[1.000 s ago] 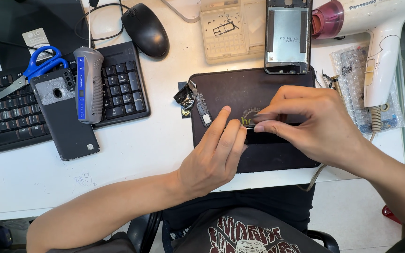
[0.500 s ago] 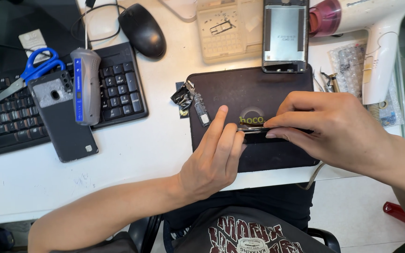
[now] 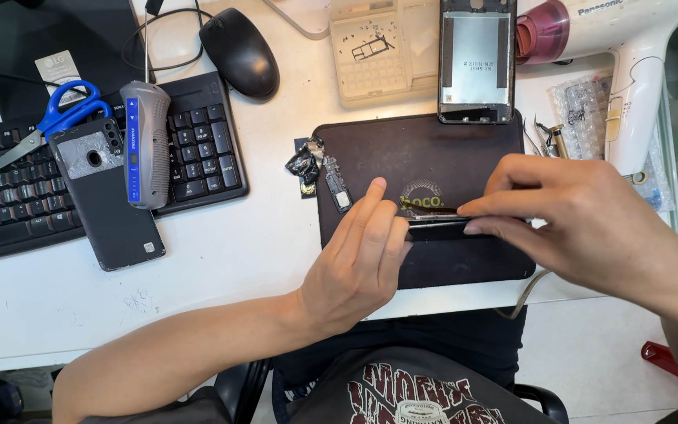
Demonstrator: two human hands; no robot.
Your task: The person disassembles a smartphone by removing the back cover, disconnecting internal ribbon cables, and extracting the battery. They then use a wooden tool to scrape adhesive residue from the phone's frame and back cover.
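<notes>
Dark thin strip [image 3: 437,225] lies left-right on mat [image 3: 449,259]; both hands [image 3: 355,259] [image 3: 582,224] pinch its ends.

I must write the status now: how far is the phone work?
Done: back cover lies on the keyboard, bare frame sits above the mat, small parts are out. In hand: left hand and right hand pinch a thin strip. Left: nothing looks reassembled.

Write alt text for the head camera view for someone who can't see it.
Both hands, left hand and right hand, hold a thin dark strip-like part edge-on over a dark work mat on a white desk. Around it lie a keyboard, blue-handled scissors, a mouse and a hairdryer.
</notes>
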